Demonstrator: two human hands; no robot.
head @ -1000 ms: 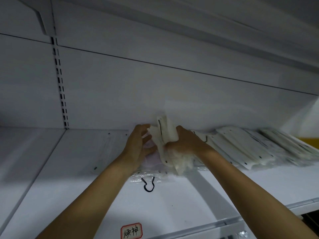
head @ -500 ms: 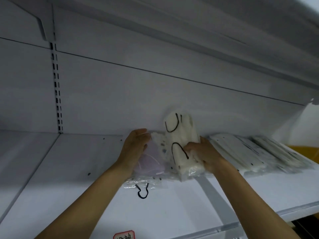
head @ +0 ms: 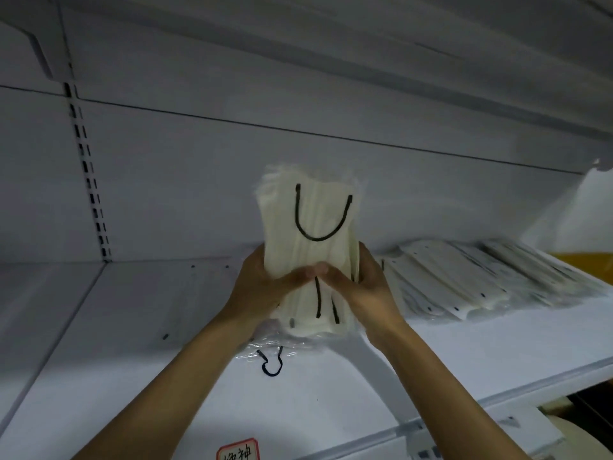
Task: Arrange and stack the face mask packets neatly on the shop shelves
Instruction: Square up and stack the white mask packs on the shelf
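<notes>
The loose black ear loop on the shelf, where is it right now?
The loose black ear loop lies on the white shelf under clear plastic packets, front of centre, just below the left hand holding the upright white mask bundle.

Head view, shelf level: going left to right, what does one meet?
Slotted upright → left hand → bundle of mask packets gripped upright by both hands → right hand → row of mask packets lying on the shelf.

Both hands, left hand [head: 262, 287] and right hand [head: 361, 290], grip an upright bundle of mask packets [head: 311, 227] (cream, with black ear loops) above the white shelf [head: 132, 360]. More packets [head: 481, 277] lie fanned out to the right.
</notes>
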